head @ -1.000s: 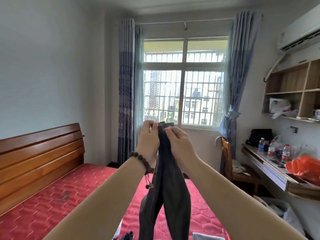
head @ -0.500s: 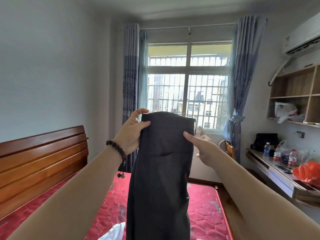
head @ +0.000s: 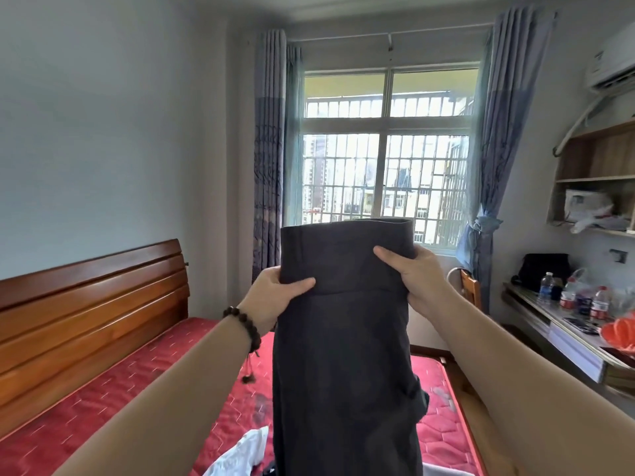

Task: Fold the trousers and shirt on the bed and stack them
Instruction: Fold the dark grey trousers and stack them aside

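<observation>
Dark grey trousers [head: 343, 338] hang upright in front of us above the red bed [head: 137, 383], our left hand [head: 275, 297] and right hand [head: 412, 276] each pinching a side just under the waistband (thumbs in front); white cloth [head: 240, 451] lies below.

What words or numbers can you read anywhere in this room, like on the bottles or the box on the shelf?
No text can be read anywhere.
Clear plastic bottles with red labels on the desk: print too small and blurred.
White box on the wooden shelf: dark marks, unreadable.
White air conditioner on the wall: a small dark mark, too blurred.
Dark grey trousers held by the left hand and right hand: no label showing.
</observation>
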The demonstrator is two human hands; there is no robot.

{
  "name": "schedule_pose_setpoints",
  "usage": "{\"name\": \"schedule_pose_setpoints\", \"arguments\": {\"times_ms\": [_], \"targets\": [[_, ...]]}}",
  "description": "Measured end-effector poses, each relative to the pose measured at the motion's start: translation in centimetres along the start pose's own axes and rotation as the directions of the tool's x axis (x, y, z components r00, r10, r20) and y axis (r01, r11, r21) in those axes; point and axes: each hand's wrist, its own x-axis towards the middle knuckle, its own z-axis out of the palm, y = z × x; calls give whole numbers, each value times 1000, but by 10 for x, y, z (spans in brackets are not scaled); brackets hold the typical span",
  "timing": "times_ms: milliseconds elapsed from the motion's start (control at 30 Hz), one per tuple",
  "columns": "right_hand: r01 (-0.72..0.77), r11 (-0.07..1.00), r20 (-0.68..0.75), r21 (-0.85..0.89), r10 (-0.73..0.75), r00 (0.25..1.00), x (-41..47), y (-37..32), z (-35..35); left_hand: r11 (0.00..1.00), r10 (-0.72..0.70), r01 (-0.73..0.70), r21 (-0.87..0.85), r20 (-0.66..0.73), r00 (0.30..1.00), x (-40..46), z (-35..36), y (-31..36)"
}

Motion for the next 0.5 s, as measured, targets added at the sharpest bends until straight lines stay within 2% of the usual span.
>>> {"name": "schedule_pose_setpoints", "arguments": {"times_ms": [67,133,200,267,333,500], "targets": [[-44,998,155,-46,51,987,-3,-3,-12,994,26,-30,-105,-38,999,4,-2,2],[-128,980,288,-151,167,943,-10,-2,-29,983,22,-28,-183,-34,999,6,-5,4],[-128,971,243,-201,176,954,-18,5,-39,979,21,-27,-203,-28,999,6,-5,5],[-68,986,128,-154,89,988,-29,9,-37,977,49,-56,-206,-41,998,2,-3,5],[-12,997,82,-81,18,997,-41,8,-30,978,86,-96,-184,-59,994,-5,-7,3],[9,999,-4,-35,-9,1000,-74,-2,-21,994,77,-74,75,-38,996,-43,-11,-9]]}}
